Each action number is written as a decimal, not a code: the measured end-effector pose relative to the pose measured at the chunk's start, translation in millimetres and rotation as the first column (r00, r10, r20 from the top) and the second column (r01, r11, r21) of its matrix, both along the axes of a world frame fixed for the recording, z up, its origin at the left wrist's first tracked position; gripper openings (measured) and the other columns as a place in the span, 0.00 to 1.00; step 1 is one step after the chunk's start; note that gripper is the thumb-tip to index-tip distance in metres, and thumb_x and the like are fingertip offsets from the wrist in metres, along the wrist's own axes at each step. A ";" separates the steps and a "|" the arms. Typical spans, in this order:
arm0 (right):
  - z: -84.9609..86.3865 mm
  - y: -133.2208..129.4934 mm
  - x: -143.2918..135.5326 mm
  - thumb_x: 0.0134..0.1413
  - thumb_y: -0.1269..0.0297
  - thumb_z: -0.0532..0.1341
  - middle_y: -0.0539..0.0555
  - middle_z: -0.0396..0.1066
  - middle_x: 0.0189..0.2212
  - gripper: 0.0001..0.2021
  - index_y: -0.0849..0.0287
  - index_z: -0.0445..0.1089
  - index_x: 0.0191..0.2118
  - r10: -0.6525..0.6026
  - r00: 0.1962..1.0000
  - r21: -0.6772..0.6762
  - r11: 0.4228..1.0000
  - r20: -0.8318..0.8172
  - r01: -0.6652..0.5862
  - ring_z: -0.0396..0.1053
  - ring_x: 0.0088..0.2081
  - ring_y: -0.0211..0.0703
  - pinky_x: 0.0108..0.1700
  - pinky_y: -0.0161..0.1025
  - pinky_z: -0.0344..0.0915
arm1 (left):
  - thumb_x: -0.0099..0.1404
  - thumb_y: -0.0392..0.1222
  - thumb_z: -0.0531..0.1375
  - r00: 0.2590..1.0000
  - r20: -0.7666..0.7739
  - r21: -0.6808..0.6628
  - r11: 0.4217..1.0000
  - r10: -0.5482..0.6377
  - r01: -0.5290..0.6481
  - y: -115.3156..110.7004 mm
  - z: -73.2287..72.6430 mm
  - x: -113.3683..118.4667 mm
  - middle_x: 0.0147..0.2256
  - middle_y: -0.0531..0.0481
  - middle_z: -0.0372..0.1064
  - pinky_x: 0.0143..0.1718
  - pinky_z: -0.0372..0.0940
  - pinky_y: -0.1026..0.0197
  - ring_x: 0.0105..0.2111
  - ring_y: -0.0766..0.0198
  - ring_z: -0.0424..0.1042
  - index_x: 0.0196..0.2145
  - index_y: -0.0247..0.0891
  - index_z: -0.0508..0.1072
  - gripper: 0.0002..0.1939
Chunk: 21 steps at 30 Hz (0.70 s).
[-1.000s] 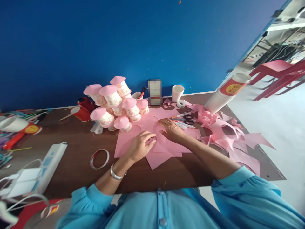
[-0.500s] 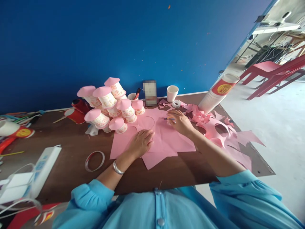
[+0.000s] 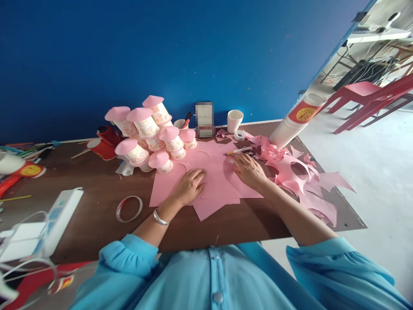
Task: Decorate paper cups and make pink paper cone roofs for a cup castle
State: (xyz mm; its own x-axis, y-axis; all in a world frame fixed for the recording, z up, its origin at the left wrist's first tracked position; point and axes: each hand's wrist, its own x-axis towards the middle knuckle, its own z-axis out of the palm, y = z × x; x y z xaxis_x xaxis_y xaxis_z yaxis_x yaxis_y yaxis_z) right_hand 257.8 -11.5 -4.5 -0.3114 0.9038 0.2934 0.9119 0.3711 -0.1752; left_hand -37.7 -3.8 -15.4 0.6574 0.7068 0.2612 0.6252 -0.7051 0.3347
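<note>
My left hand (image 3: 191, 186) lies open and flat on the pink paper sheets (image 3: 214, 172), its fingers over a drawn curve. To the right, my open right hand (image 3: 250, 170) rests on the same sheets with bent fingers and nothing visible in its grasp. Just beyond its fingertips lies a thin pen-like drawing tool (image 3: 238, 150), orange near its dark tip and pale along its shaft. A round outline shows on the paper near the decorated cups. Those paper cups (image 3: 146, 131) stand stacked at the left, topped with pink paper cones (image 3: 139, 114).
Pink paper scraps (image 3: 293, 172) and a leaning stack of cups (image 3: 292, 120) are at the right. A phone (image 3: 204, 119), a white cup (image 3: 235, 121) and a small tape roll (image 3: 239, 135) stand at the back. Left are a large tape ring (image 3: 129, 209) and a power strip (image 3: 61, 219).
My right hand has let go of the pen-like tool, which now lies farther back on the paper, and has come down slightly toward me. My left hand stays flat on the paper.
</note>
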 end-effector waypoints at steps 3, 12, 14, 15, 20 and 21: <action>-2.6 3.8 9.4 0.69 0.71 0.53 0.62 0.74 0.56 0.19 0.58 0.69 0.61 -0.109 0.993 0.000 0.994 0.052 0.109 0.70 0.55 0.58 0.55 0.51 0.70 | 0.72 0.40 0.59 0.999 -0.022 0.007 0.999 0.038 -0.038 2.0 4.1 -1.7 0.56 0.39 0.72 0.61 0.67 0.44 0.56 0.49 0.71 0.59 0.39 0.72 0.19; 3.4 22.7 20.9 0.68 0.73 0.52 0.63 0.76 0.52 0.19 0.59 0.72 0.58 -0.222 0.974 0.037 0.975 0.050 0.220 0.72 0.53 0.57 0.50 0.47 0.71 | 0.66 0.40 0.65 0.973 -0.177 0.021 0.989 0.145 -0.144 21.0 22.6 6.9 0.55 0.36 0.72 0.56 0.67 0.42 0.55 0.43 0.70 0.57 0.36 0.71 0.22; 3.4 23.9 24.2 0.68 0.71 0.53 0.64 0.76 0.52 0.18 0.60 0.71 0.58 -0.256 0.966 0.038 0.966 0.038 0.255 0.73 0.52 0.56 0.48 0.46 0.71 | 0.66 0.42 0.66 0.969 -0.193 0.015 0.988 0.156 -0.156 25.6 22.5 8.6 0.50 0.35 0.74 0.53 0.68 0.42 0.51 0.43 0.72 0.52 0.35 0.73 0.18; 3.3 24.2 26.4 0.69 0.71 0.53 0.64 0.76 0.52 0.17 0.60 0.71 0.58 -0.273 0.962 0.038 0.962 0.033 0.271 0.73 0.51 0.56 0.46 0.45 0.71 | 0.66 0.42 0.66 0.968 -0.200 0.009 0.988 0.154 -0.155 27.6 22.3 9.1 0.47 0.36 0.75 0.52 0.68 0.43 0.49 0.43 0.73 0.49 0.35 0.73 0.16; 3.3 24.4 37.4 0.71 0.71 0.50 0.67 0.75 0.51 0.17 0.64 0.72 0.56 -0.327 0.945 0.046 0.945 0.031 0.325 0.73 0.51 0.57 0.46 0.45 0.69 | 0.67 0.38 0.63 0.972 -0.212 -0.022 0.994 0.098 -0.105 31.7 23.2 7.9 0.41 0.42 0.75 0.47 0.69 0.51 0.45 0.50 0.74 0.37 0.38 0.73 0.02; 3.6 24.0 38.1 0.70 0.72 0.50 0.67 0.75 0.52 0.18 0.64 0.73 0.56 -0.330 0.943 0.052 0.943 0.035 0.328 0.72 0.52 0.58 0.48 0.46 0.68 | 0.68 0.36 0.62 0.973 -0.212 -0.022 0.995 0.091 -0.097 31.1 24.2 6.4 0.41 0.43 0.75 0.46 0.69 0.52 0.45 0.51 0.74 0.36 0.38 0.73 0.01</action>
State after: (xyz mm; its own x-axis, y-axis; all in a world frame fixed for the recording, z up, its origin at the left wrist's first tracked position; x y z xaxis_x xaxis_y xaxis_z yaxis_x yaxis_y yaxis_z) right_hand 296.0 12.5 -0.9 -0.0117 0.9443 0.3288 0.9908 0.0553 -0.1238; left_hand -31.3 27.4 8.8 0.6253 0.7739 0.1005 0.7469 -0.6308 0.2104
